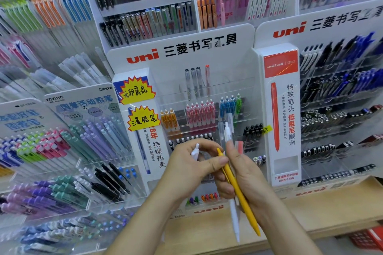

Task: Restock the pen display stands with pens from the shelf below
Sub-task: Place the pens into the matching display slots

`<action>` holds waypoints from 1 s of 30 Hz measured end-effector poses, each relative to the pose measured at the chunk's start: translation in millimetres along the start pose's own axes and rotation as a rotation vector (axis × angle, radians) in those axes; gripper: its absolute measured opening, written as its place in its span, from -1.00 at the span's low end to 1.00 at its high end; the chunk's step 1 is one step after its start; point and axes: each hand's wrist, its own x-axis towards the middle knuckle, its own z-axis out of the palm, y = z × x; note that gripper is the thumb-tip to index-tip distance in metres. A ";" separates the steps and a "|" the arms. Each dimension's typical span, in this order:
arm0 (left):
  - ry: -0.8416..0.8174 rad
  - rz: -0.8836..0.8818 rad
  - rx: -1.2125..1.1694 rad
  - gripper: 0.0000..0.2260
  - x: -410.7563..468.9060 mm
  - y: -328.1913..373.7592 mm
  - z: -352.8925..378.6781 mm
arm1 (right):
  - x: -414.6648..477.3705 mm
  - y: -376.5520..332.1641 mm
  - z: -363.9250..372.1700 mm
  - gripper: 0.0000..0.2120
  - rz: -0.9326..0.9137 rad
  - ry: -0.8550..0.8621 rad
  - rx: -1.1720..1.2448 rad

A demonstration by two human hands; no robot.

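In front of the white uni display stand (182,51) both my hands hold pens. My left hand (190,167) grips a white pen (195,151) in its curled fingers, and its thumb presses on the top of a yellow pen (238,190). My right hand (246,174) holds the yellow pen together with a white pen (234,217); both point down toward the wooden shelf. Another pale pen top (227,130) sticks up above my right fingers. The stand's clear tiers carry orange pens (170,120), pink pens (200,114) and blue pens (227,105).
A second uni stand (339,97) with black and blue pens is at the right. A Kokuyo pencil display (87,122) with pastel pens stands at the left. The wooden shelf ledge (323,211) runs below, and a red box (371,238) sits under it at the lower right.
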 end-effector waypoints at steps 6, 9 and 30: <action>0.112 0.066 -0.199 -0.94 5.9 13.3 -12.2 | -1.5 -6.2 -5.6 -0.75 -0.034 0.001 0.122; 0.186 0.103 -0.217 -0.86 10.3 14.2 -21.6 | -2.4 -7.7 -5.1 -0.79 -0.057 0.021 0.236; 0.066 -0.014 -0.060 -0.95 -48.5 -2.8 -43.7 | 7.8 7.8 66.6 -0.70 -0.134 -0.075 -0.077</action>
